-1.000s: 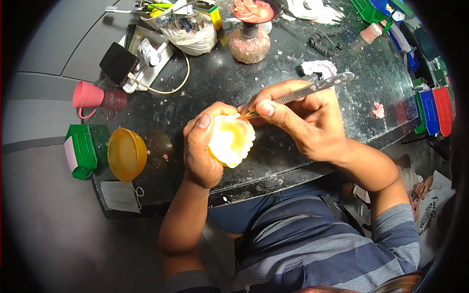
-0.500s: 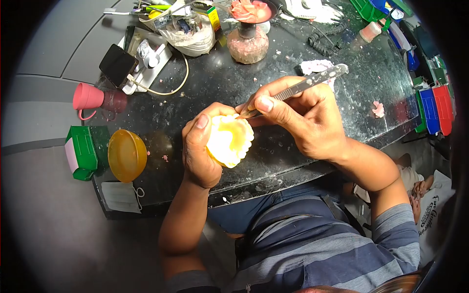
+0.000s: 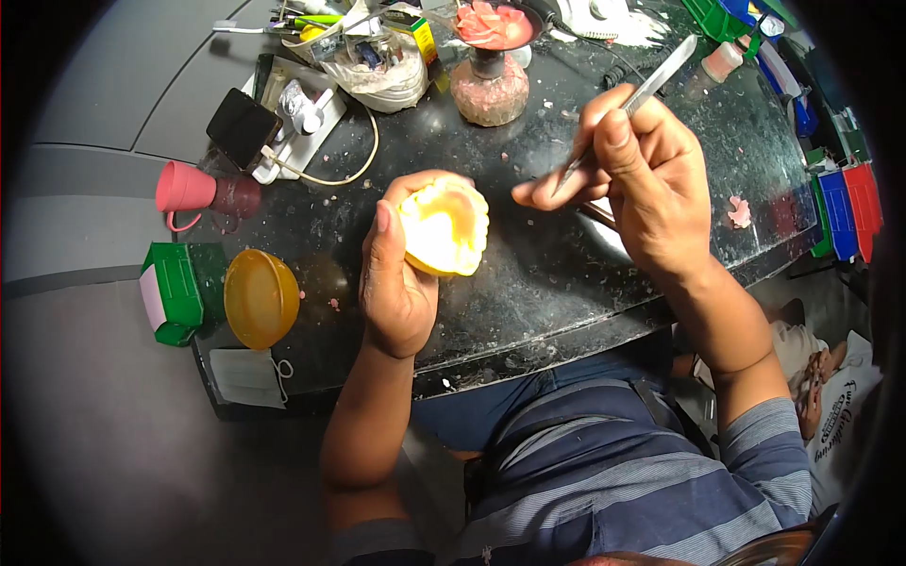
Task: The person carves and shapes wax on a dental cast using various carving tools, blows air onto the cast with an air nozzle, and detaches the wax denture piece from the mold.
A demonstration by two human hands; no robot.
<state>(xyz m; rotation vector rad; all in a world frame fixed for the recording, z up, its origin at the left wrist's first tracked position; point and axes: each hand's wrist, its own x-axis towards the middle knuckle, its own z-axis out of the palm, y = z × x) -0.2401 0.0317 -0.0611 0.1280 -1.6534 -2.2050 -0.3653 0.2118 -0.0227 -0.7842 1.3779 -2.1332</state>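
Note:
A yellowish dental cast, strongly lit and washed out in places, rests in my left hand, with the thumb on its near side and the fingers behind it. Along the cast's upper right edge runs a scalloped row of teeth. My right hand is to the right of the cast and apart from it. It is closed around a slim metal carving knife, one flat end pointing up and right. The knife's lower end is partly hidden by the fingers.
Behind the cast stands a glass jar beneath a dish of pink wax pieces. On the left are a yellow bowl, green box, pink cup, face mask, phone and power strip. Pink scrap lies right.
My right hand has pulled away from the cast, up and to the right, and the knife now points more steeply upward. My left hand and the cast have risen slightly.

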